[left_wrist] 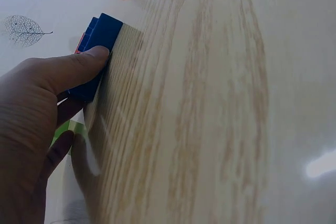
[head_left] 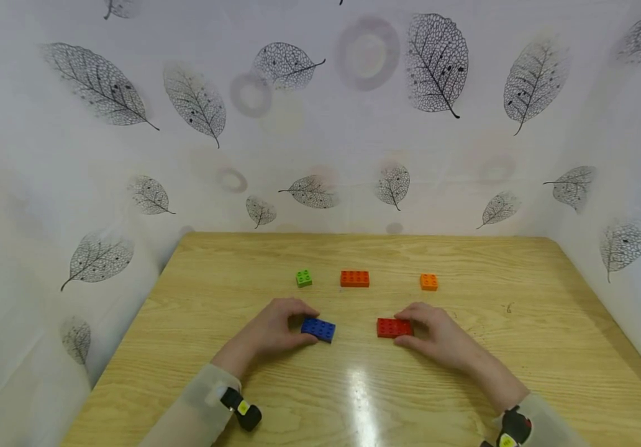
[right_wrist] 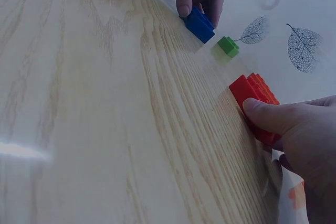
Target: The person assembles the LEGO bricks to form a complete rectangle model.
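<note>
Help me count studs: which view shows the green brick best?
The head view: the green brick lies unobstructed, four studs showing. The right wrist view shows it whole, studs unclear; in the left wrist view, the left hand partly hides it.

Left brick (head_left: 320,329) in your left hand (head_left: 277,328), right brick (head_left: 392,328) in right hand (head_left: 438,333); behind, on table (head_left: 225,279), three bricks (head_left: 355,279) abreast
</note>
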Available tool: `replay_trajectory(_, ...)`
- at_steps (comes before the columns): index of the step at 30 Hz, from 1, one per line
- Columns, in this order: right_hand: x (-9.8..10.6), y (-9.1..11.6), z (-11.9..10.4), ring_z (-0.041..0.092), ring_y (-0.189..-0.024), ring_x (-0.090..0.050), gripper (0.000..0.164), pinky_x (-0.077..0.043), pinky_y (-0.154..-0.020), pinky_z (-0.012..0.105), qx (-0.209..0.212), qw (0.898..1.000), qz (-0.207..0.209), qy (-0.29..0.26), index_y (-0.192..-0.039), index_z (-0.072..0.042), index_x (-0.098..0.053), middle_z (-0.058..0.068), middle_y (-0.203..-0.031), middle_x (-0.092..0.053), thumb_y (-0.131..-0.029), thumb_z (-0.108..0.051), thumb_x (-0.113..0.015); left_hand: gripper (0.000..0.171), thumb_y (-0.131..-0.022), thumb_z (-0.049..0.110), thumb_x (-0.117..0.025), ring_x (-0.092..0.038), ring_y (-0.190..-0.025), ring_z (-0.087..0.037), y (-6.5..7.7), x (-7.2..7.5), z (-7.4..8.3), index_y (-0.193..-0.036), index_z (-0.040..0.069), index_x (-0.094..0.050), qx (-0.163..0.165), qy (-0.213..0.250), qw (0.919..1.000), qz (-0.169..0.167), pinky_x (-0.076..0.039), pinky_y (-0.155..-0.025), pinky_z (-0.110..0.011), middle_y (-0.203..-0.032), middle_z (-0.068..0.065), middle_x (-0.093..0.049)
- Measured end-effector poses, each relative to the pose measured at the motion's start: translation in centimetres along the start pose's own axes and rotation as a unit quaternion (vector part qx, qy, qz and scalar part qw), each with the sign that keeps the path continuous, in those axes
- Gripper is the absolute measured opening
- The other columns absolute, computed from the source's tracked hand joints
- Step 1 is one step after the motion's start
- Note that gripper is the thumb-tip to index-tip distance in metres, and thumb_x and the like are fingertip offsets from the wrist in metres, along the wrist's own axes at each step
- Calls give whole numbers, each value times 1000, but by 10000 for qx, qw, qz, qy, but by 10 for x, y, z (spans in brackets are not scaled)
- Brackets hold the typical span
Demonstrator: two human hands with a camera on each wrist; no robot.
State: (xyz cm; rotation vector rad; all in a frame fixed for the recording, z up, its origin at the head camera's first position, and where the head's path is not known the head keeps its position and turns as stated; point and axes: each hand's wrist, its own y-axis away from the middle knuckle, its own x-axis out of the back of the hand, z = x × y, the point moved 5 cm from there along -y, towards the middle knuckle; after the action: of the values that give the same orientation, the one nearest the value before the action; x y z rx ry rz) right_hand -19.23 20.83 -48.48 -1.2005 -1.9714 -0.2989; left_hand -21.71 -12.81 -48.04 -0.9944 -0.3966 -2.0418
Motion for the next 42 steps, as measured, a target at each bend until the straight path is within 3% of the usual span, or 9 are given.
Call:
replay_trajectory(11, 0, -1, -2, 10, -106, -63, 36, -56, -94, 38, -16, 10000, -49, 34, -129, -13, -73, -12, -118, -67, -98, -29, -79, 36, -92, 30, -87, -64, -116, -10, 0, 0, 2, -125, 17, -76, -86, 66, 9999, -12, -51, -105, -40, -121, 11, -72)
replay_trajectory(22, 3, -1, 2, 10, -107, -65, 36, -56, -95, 40, -39, 9996, 208, 199, -127, -13, -75, -12, -118, -68, -94, -27, -84, 37, -91, 32, -87, -64, -111, -7, -4, -3, 3, -124, 18, -77, -124, -3, 9999, 22, -51, -104, -38, -118, 13, -72)
replay_trajectory(29, 5, 0, 4, 8, -109, -64, 36, -56, -96, 39, -229, 9995, 148, 181, -127, -16, -74, -15, -119, -67, -95, -28, -83, 39, -91, 36, -87, -64, -111, -5, -8, -5, 1, -124, 18, -77, -42, 33, 10000, 31, -51, -103, -35, -117, 15, -72)
replay_trajectory(42, 6, -3, 7, 13, -109, -65, 37, -55, -98, 45, -158, 9992, 203, 290, -128, -12, -74, -10, -119, -69, -95, -27, -83, 39, -89, 35, -89, -64, -109, -8, -15, -5, 4, -122, 17, -77, 2, 101, 9998, 155, -53, -100, -36, -116, 10, -73)
